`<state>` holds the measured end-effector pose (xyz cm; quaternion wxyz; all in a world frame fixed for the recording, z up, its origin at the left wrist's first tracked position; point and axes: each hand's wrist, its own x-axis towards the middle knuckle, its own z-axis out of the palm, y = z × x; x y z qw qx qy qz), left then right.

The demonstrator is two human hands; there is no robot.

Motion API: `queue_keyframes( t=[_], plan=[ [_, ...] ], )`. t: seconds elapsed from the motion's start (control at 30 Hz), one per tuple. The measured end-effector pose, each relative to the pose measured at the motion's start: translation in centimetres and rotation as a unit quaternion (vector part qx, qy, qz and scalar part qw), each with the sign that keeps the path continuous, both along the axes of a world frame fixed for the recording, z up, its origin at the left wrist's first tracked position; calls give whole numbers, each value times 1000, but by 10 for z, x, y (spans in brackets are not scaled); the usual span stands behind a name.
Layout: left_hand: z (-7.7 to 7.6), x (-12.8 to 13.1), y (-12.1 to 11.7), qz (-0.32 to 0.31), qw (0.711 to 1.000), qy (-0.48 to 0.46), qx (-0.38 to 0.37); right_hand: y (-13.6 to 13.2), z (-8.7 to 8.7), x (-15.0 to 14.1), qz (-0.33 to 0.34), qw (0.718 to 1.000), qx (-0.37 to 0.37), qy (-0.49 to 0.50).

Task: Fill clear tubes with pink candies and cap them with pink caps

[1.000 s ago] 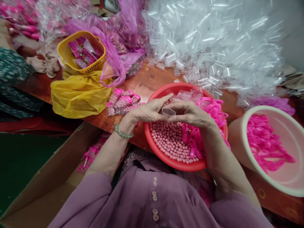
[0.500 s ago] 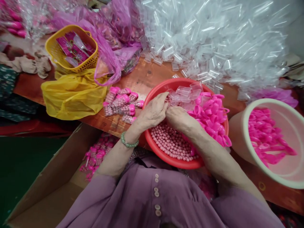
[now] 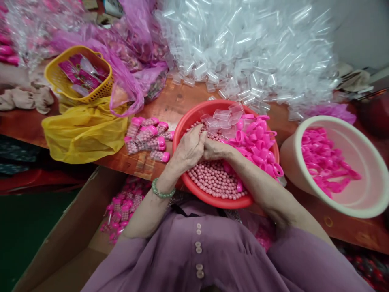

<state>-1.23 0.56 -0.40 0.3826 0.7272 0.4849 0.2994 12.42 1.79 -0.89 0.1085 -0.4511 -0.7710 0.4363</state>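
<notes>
Head view: both hands [image 3: 202, 148] cupped together over pink beads [image 3: 215, 180].

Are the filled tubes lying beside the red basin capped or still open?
Capped: the filled tubes lie beside the red basin, each with a pink cap on one end.

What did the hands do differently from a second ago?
Both hands, left hand and right hand, went down from above the red bowl into its pink beads. The little clear cup held up between them before is now hidden. The bowl, pink caps and filled tubes stayed put.
</notes>
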Motion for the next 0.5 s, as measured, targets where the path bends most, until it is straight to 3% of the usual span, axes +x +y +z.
queue_keyframes(
  t=[0.1, 0.2, 0.4, 0.5],
  plan=[
    [1, -4, 1, 39, 995, -95, -8, 1, 10, 12, 57, 997, -44, 33],
    [-2, -8, 3, 49, 985, -163, -38, 1, 24, 27, 38, 993, -58, 93],
    [3, -13, 5, -133, 946, -253, -155, -6, 42, 42, -35, 983, -70, 166],
    [7, -13, 3, -151, 942, -246, -174, -9, 45, 44, -38, 980, -79, 178]
  ],
)
